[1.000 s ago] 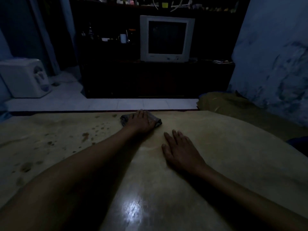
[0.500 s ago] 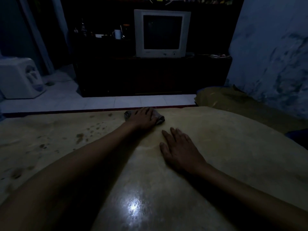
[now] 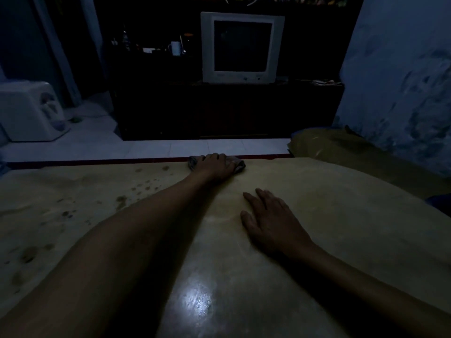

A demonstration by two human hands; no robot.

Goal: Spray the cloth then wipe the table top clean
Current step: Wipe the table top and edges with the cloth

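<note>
Cloth [image 3: 240, 166] under flat left hand [image 3: 216, 167] at table [image 3: 341, 215] far edge; right hand [image 3: 273, 225] splayed flat nearby; stains [image 3: 146, 186] leftward; TV [image 3: 242, 47] beyond.

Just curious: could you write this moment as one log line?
phase: wiping | left hand: presses cloth at far edge of table top | right hand: flat on table top | dark spots: left side

1. Plenty of open table top [image 3: 353, 230] out right, free to sweep across.
2. Blocked down the middle by the right hand [image 3: 274, 226] lying flat, plus the left forearm [image 3: 136, 240] slanting past it.
3. Zero room ahead of the left hand [image 3: 214, 167] and cloth [image 3: 240, 166], sitting right at the far edge, just floor [image 3: 158, 148] beyond.
4. Far right corner crowded by an olive bundle [image 3: 341, 148].
</note>
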